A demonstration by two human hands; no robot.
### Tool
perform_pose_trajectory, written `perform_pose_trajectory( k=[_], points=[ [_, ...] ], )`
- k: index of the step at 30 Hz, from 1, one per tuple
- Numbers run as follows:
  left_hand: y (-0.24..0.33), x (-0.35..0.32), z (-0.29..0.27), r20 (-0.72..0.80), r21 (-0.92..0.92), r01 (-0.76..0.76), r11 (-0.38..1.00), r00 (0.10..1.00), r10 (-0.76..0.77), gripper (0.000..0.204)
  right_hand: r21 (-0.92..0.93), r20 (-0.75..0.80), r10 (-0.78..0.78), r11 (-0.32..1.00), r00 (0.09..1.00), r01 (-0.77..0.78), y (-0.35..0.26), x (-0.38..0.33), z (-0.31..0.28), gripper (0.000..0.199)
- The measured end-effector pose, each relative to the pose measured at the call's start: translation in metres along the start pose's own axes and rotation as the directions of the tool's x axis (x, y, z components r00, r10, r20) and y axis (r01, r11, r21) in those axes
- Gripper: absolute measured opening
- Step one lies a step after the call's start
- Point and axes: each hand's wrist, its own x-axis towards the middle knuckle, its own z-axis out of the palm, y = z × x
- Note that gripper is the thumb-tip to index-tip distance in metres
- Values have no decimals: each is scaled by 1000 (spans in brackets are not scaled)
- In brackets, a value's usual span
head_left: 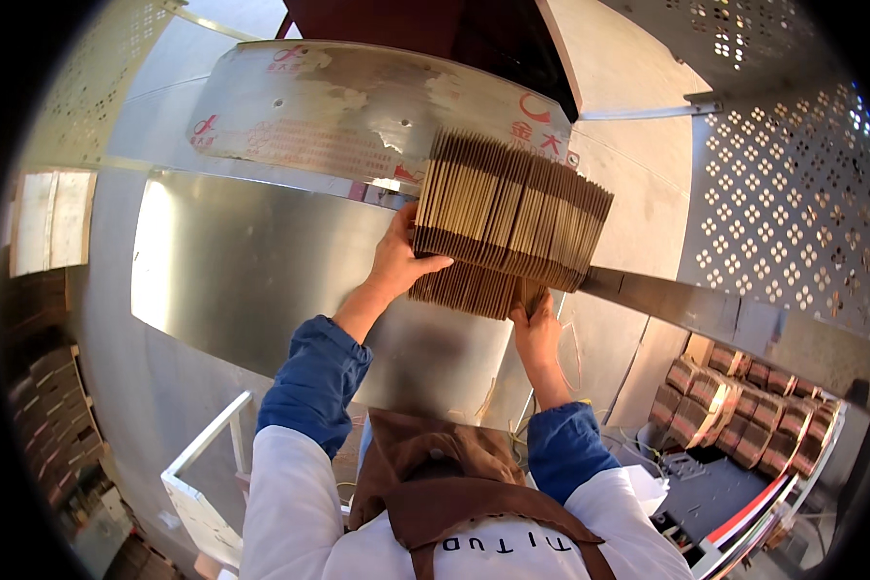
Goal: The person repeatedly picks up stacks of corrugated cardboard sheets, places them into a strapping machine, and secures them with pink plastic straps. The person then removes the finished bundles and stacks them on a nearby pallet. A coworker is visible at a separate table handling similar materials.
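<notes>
A thick bundle of thin brown cardboard pieces [512, 208], packed face to face, is tilted in front of me. Dark bands cross its upper and lower edges, and a shorter row of the same cardboard [464, 290] shows below. My left hand [403, 256] grips the bundle's left end, thumb along the front and fingers partly hidden behind. At the lower right my right hand [537, 333] is closed on the bundle's underside, its fingertips against the cardboard. Beneath the bundle lies a shiny metal plate [261, 261].
Behind the plate is a worn metal panel [338, 106] with red print. A metal bar [667, 298] runs right from the bundle, below a perforated metal guard [773, 193]. Stacked cardboard bundles [744, 406] sit at lower right; a white frame [208, 483] stands at lower left.
</notes>
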Motion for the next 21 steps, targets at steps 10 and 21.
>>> perform_pose_trajectory(
  k=[10, 21],
  points=[
    [-3, 3, -1, 37, 105, -70, 992, 997, 67, 90, -91, 7, -1, 996, 1000, 2, 3, -3, 5, 61],
    [-14, 6, 2, 35, 164, -131, 978, 991, 127, 91, -145, -3, -42, 989, 999, 41, 6, -2, 4, 69]
  ],
)
